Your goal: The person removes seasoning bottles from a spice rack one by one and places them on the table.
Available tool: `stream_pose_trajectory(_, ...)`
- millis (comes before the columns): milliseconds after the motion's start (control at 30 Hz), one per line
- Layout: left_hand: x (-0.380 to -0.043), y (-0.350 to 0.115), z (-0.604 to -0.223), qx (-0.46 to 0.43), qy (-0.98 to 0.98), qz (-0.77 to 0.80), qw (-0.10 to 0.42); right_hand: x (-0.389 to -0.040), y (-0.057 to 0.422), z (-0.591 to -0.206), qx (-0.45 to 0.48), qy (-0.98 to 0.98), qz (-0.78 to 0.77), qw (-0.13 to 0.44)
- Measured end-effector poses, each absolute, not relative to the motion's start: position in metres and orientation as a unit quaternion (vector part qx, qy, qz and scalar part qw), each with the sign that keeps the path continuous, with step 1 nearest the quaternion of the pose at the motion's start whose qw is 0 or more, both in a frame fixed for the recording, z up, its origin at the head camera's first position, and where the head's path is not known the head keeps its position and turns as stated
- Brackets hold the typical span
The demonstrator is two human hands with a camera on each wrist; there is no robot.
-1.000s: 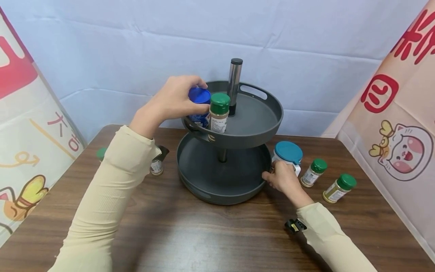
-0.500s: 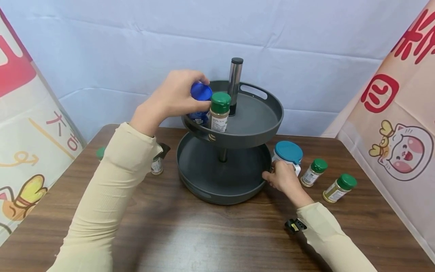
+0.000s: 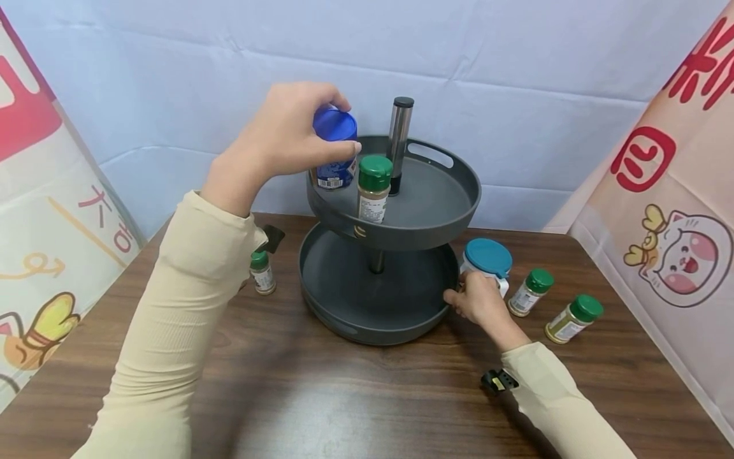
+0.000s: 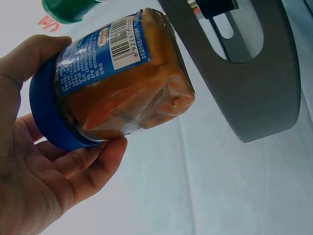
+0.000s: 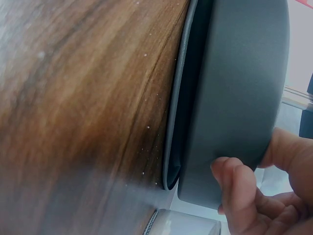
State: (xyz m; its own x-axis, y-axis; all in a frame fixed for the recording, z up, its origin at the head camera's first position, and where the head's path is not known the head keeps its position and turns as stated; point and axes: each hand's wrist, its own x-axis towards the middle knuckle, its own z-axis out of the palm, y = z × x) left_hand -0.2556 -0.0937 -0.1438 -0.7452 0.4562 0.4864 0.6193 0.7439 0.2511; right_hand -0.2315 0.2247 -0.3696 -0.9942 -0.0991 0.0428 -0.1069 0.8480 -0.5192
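Observation:
My left hand (image 3: 283, 131) grips a peanut butter jar (image 3: 337, 162) with a blue lid, thumb and fingers round its lid end. In the left wrist view the jar (image 4: 122, 83) shows brown contents and a barcode label, apart from the grey tray wall beside it. It is raised above the left of the upper tray (image 3: 430, 197) of a two-tier rack. A green-capped spice jar (image 3: 374, 191) stands on that tray, near my left thumb. My right hand (image 3: 480, 298) pinches the lower tray (image 3: 373, 312) at its right rim, as the right wrist view confirms.
A blue-lidded white container (image 3: 487, 257) stands just behind my right hand. Green-capped spice jars, one nearer (image 3: 573, 319) and one farther (image 3: 530, 292), are at the right. Another spice jar (image 3: 263, 274) stands left of the rack. A metal post (image 3: 398, 137) rises through the rack.
My left hand has lifted the peanut butter jar up from the upper tray, beside the spice jar. My right hand has stayed at the lower tray's rim.

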Motion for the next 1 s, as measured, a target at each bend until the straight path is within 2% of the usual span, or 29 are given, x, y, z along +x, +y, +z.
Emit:
stream_pose_trajectory(400, -0.248, -0.1, -0.142, -0.29, -0.913, -0.208, 0.197, -0.231, 0.225, -0.37, 0.057, -0.96, 0.273, 0.005)
stream_pose_trajectory(1000, -0.225, -0.144, -0.15, -0.288, -0.913, -0.188, 0.22, -0.229, 0.222, -0.37, 0.049, -0.96, 0.276, 0.006)
